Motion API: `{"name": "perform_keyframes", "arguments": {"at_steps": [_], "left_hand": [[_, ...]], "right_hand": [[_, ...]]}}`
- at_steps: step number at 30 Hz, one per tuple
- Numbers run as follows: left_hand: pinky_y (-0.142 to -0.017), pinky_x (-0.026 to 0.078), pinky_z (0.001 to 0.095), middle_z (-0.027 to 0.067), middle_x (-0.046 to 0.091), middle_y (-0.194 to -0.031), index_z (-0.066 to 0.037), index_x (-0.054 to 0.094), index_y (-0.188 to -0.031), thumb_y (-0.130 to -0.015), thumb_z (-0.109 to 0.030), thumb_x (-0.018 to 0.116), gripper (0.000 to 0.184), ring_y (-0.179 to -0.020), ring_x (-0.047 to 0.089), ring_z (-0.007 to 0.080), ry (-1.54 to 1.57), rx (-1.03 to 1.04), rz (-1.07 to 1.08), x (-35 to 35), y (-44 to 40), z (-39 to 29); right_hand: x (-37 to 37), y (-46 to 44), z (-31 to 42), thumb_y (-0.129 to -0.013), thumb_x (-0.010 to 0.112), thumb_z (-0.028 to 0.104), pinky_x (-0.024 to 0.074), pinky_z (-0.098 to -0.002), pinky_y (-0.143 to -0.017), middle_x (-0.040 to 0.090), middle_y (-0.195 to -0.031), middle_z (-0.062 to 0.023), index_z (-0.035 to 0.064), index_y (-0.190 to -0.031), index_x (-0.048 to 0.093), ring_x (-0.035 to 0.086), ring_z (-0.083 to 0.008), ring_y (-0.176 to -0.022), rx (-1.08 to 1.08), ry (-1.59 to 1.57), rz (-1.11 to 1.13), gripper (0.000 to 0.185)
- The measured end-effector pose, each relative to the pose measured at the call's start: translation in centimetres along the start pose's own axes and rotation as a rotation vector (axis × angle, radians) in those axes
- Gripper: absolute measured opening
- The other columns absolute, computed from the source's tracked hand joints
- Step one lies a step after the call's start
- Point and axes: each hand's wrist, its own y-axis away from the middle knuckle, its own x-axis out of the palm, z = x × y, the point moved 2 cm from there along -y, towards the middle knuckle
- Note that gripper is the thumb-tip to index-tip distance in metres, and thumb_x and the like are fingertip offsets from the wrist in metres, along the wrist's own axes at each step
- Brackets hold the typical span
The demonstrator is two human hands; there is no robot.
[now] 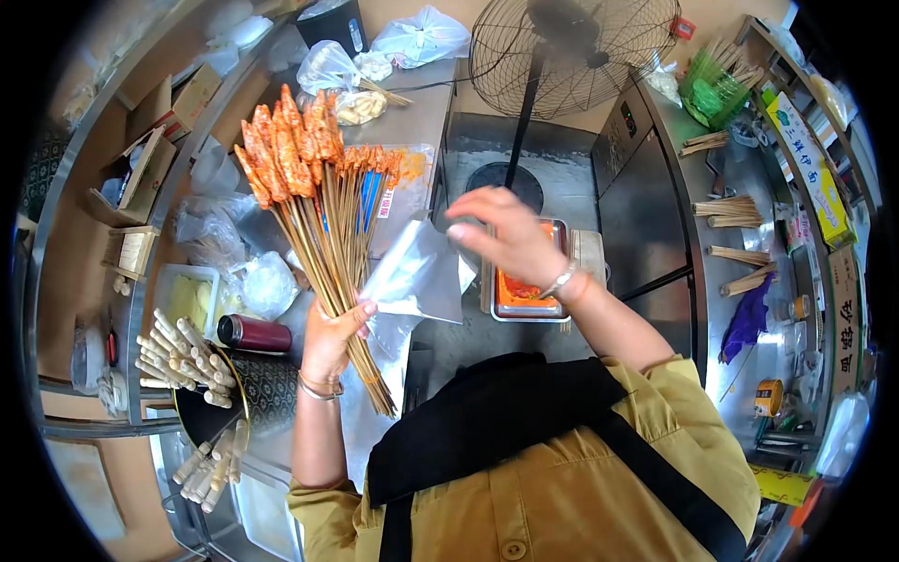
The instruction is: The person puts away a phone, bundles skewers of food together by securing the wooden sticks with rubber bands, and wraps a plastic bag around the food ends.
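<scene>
A thick bundle of long wooden skewers (323, 253) with orange-red coated meat at the top ends leans in my left hand (330, 339), whose fingers are wrapped round the lower sticks. A clear plastic sheet or bag (419, 273) hangs just right of the sticks, by my left thumb. My right hand (510, 234) is raised, slightly blurred, with fingers spread and nothing visible in them. Below it is a metal tray (531, 314) with orange-red contents, partly hidden by the hand and wrist. More coated skewers (356, 183) lie on the counter behind the bundle.
A large fan (571, 47) stands ahead. At the left are a dark red thermos (255, 333), a patterned bin (267, 389) with thick sticks and a tub (187, 298). A steel counter (698, 187) at the right holds skewer bundles (729, 212) and a green basket (712, 92).
</scene>
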Motion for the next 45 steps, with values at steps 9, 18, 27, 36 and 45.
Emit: {"name": "perform_keyframes", "arguments": {"at_steps": [9, 18, 27, 36, 45], "left_hand": [[-0.046, 0.04, 0.0192, -0.0001, 0.053, -0.066, -0.003, 0.053, -0.086, -0.072, -0.003, 0.072, 0.024, -0.051, 0.049, 0.0068, -0.173, 0.007, 0.05, 1.0, 1.3, 0.4], [-0.047, 0.04, 0.019, 0.0046, 0.055, -0.08, -0.002, 0.053, -0.097, -0.076, -0.001, 0.067, 0.025, -0.053, 0.047, 0.006, -0.241, 0.091, 0.189, 10.5, -3.1, 1.3], [-0.046, 0.04, 0.0199, 0.0123, 0.06, -0.085, -0.003, 0.047, -0.09, -0.081, -0.007, 0.064, 0.02, -0.051, 0.047, 0.0077, -0.118, -0.016, 0.733, 33.8, -4.1, 5.2], [-0.048, 0.043, 0.0191, 0.0035, 0.054, -0.068, -0.003, 0.05, -0.084, -0.076, -0.002, 0.068, 0.02, -0.052, 0.051, 0.0091, -0.26, -0.125, 1.077, 52.6, -0.5, 9.8], [-0.05, 0.044, 0.0194, 0.0027, 0.056, -0.069, -0.003, 0.051, -0.084, -0.078, -0.007, 0.068, 0.019, -0.055, 0.053, 0.0089, -0.282, -0.244, 1.495, 62.7, 5.4, 13.7]], "right_hand": [[3.1, 4.1, -2.5, -0.084, 0.063, 0.018, 0.0428, -0.0203, -0.064, 0.061, -0.077, 0.0007, 0.0019, -0.087, 0.065, 0.052, -0.0051, -0.071, 0.724, -0.94, 0.335, 0.016], [-5.1, 11.0, -4.9, -0.078, 0.069, 0.013, 0.0405, -0.0185, -0.053, 0.058, -0.067, 0.0028, 0.0074, -0.071, 0.059, 0.05, -0.0032, -0.06, 0.921, -0.871, -0.402, 0.013], [-15.6, 18.5, -6.2, -0.08, 0.066, 0.007, 0.0423, -0.02, -0.056, 0.055, -0.07, 0.0021, 0.0051, -0.072, 0.053, 0.051, -0.0041, -0.065, 0.676, -0.737, -0.75, 0.016], [-29.1, 28.2, -4.5, -0.071, 0.068, 0.015, 0.0431, -0.0306, -0.055, 0.055, -0.066, -0.0096, 0.0035, -0.068, 0.052, 0.056, -0.0215, -0.061, 0.758, 0.173, -0.833, 0.019], [-33.2, 37.4, -0.7, -0.078, 0.07, 0.014, 0.037, -0.0178, -0.05, 0.053, -0.066, 0.003, 0.0092, -0.073, 0.053, 0.047, -0.0047, -0.057, 0.827, -0.672, -1.312, 0.018]]}}
